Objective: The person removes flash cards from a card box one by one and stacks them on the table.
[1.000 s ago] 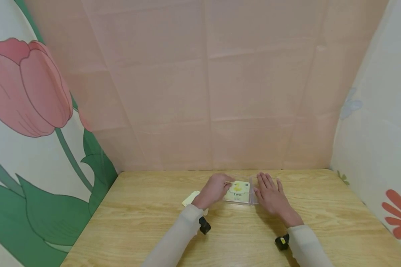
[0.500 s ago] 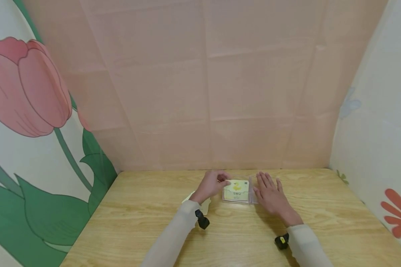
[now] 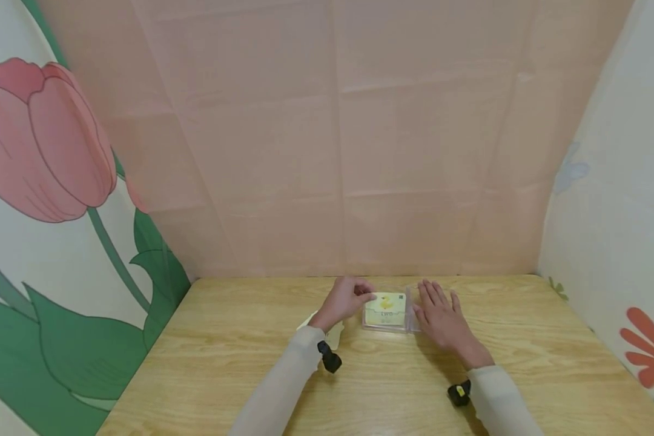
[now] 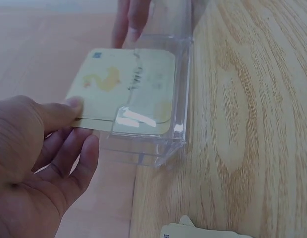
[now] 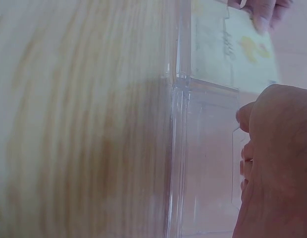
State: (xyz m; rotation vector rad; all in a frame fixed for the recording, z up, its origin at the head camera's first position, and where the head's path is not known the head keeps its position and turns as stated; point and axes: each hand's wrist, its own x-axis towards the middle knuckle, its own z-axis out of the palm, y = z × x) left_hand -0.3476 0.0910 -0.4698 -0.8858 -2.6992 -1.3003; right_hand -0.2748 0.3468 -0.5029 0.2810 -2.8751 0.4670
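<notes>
A clear plastic case (image 5: 208, 163) lies opened out on the table, with two flat sides joined by a hinge. Its left side holds pale yellow cards (image 3: 387, 301), the top one printed with a duck-shaped 2 and "two". The cards' lower part sits behind a clear panel with a notched edge. My left hand (image 4: 39, 148) pinches the cards at their outer left corner, thumb on top and fingers below. My right hand (image 3: 441, 318) rests with straight fingers on the case's right side. How many cards are stacked cannot be told.
More pale cards (image 3: 335, 336) lie loose on the wooden table (image 3: 240, 369), partly under my left wrist. Behind the table's far edge hangs a pinkish cloth (image 3: 272, 151). Walls with painted flowers stand at both sides.
My left hand has shifted slightly left and uncovered more of the top card and the loose cards. It has stayed nearly still since half a second ago. The right hand has not moved.
</notes>
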